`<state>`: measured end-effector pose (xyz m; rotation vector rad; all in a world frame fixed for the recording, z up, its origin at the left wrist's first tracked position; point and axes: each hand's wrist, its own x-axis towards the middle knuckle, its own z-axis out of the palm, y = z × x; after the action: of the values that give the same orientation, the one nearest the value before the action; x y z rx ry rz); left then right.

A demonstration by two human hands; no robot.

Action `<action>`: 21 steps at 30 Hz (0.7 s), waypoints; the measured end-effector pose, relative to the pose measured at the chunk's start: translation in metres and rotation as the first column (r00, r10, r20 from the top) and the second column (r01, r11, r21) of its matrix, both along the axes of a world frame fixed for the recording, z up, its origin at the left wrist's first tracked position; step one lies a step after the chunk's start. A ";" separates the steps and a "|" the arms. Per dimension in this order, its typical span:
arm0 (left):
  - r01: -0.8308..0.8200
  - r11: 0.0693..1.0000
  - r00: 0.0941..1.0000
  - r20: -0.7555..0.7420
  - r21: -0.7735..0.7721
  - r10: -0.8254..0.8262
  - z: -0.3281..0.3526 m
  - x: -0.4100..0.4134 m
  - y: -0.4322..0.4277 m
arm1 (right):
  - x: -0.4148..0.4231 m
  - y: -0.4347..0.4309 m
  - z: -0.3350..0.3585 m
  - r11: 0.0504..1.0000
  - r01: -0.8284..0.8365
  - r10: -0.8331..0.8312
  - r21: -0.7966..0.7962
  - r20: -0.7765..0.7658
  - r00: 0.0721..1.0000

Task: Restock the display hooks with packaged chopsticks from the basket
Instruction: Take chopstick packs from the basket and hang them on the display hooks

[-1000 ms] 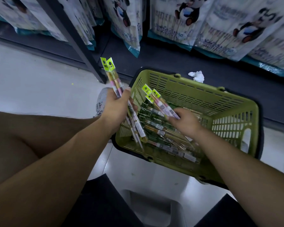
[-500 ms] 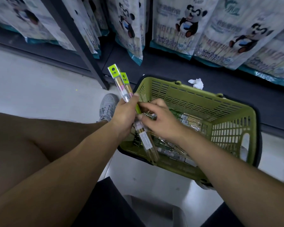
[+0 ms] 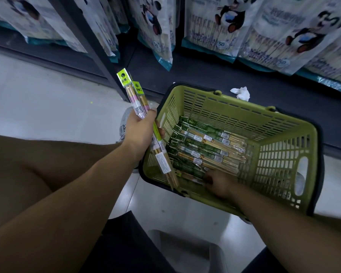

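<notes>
A green plastic basket (image 3: 283, 123) sits on the floor in front of me, with several green-labelled chopstick packs (image 3: 203, 146) lying across its bottom. My left hand (image 3: 141, 133) grips a bundle of yellow-tagged chopstick packs (image 3: 134, 97) over the basket's left rim, tags pointing up. My right hand (image 3: 219, 183) is down inside the basket at its near wall, fingers resting on the nearest packs; whether it grips one I cannot tell.
Large panda-printed bags (image 3: 211, 26) hang along the dark shelf behind the basket. A crumpled white paper (image 3: 241, 93) lies on the shelf base. A dark shelf upright (image 3: 91, 46) stands at the left. My grey shoe (image 3: 124, 125) and knee are beside the basket.
My right hand left the bundle in my left hand and dropped back into the basket. The left hand stays put with its packs.
</notes>
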<state>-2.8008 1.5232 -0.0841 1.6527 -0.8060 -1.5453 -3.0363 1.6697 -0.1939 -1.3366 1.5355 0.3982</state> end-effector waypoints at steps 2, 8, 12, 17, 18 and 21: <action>0.024 1.000 1.000 0.016 -0.009 -0.024 -0.001 0.000 0.001 | -0.001 -0.001 -0.002 0.999 -0.027 0.026 0.038 0.008 1.000; 0.071 0.997 0.996 0.048 -0.024 -0.070 0.001 -0.004 0.001 | -0.013 -0.010 0.002 0.998 -0.038 0.034 0.051 0.067 0.997; 0.073 0.997 0.997 0.020 -0.025 -0.072 0.007 -0.012 0.001 | -0.014 -0.023 0.022 0.993 0.120 -0.117 -0.017 0.117 0.986; 0.065 0.997 0.996 -0.056 -0.036 -0.066 0.025 -0.032 0.002 | -0.012 -0.063 0.090 0.872 0.473 -0.410 -0.123 0.345 0.845; 0.053 0.998 0.993 -0.103 -0.027 -0.055 0.031 -0.037 0.002 | -0.012 -0.072 0.105 0.855 0.501 -0.426 -0.138 0.364 0.828; 0.051 0.998 0.982 -0.181 -0.045 -0.059 0.054 -0.049 0.001 | -0.013 -0.092 0.153 0.781 0.604 -0.481 -0.159 0.463 0.744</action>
<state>-2.8496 1.5241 -0.0300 1.4464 -0.7854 -1.6800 -3.0494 1.5773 -0.0412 -1.0219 1.5829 -0.4866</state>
